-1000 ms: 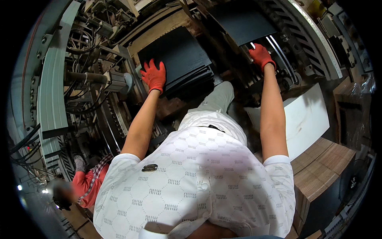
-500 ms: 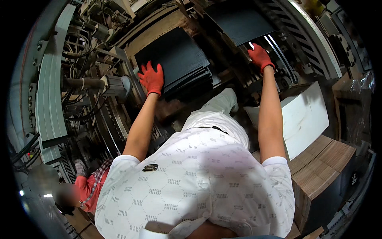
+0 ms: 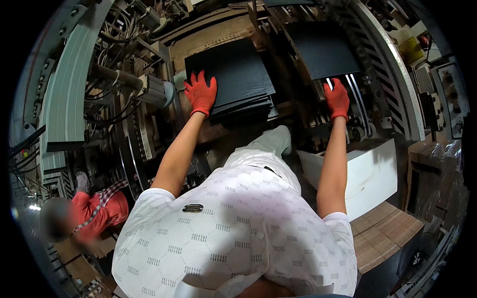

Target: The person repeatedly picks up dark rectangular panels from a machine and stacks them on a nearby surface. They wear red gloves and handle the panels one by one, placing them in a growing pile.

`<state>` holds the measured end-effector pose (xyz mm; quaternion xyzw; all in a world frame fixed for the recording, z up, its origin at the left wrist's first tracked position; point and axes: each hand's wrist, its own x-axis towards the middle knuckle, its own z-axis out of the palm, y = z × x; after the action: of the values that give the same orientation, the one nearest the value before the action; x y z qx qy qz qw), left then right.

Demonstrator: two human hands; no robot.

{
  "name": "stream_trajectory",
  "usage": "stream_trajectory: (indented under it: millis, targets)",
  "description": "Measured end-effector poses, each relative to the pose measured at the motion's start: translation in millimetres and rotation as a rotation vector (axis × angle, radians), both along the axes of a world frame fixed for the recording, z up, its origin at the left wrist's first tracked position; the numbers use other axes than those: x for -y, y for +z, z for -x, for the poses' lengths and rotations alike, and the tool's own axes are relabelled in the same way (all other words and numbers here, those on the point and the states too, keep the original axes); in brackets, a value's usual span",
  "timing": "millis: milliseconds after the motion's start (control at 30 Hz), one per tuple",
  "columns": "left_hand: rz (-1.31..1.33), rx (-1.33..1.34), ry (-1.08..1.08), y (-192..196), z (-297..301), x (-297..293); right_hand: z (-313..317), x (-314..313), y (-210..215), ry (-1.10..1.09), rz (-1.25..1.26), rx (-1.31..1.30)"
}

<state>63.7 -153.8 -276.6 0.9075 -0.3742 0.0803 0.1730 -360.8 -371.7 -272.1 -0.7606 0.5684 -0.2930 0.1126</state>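
Observation:
My left hand (image 3: 200,93), in a red glove, lies flat with fingers spread on the near left corner of a stack of black sheets (image 3: 233,77). My right hand (image 3: 337,98), also in a red glove, rests on the near edge of a single black sheet (image 3: 323,49) lying in the machine bed. Both arms reach forward from my white patterned shirt. Neither hand grips anything that I can see.
Machine frame, hoses and a grey curved guard (image 3: 64,94) fill the left side. A white box (image 3: 370,174) and stacked brown boards (image 3: 387,231) stand at the right. Another person in a red shirt (image 3: 97,211) crouches at lower left.
My left hand slid slightly further onto the stack's corner. My right hand stayed at the edge of the single sheet. My view shifted a little.

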Motion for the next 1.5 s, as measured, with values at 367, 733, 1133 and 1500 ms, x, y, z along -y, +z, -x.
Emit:
stream_trajectory:
  millis: [367, 733, 1133, 1500]
  targets:
    - [-0.049, -0.078, 0.019, 15.8, 2.7, -7.2, -95.9, -0.7, -31.9, -0.296, -0.775, 1.702]
    - [-0.028, -0.003, 0.004, 11.8, 8.8, -3.1, -68.2, -56.6, -50.1, -0.019, -0.611, 1.553]
    - [-0.01, 0.052, 0.015, 8.0, 2.7, -5.5, -37.9, -99.0, 177.2, 0.703, -1.218, 2.604]
    - [-0.031, 0.072, 0.052, 3.6, 4.5, -3.4, -31.9, -149.9, 223.9, 1.06, -1.19, 2.981]
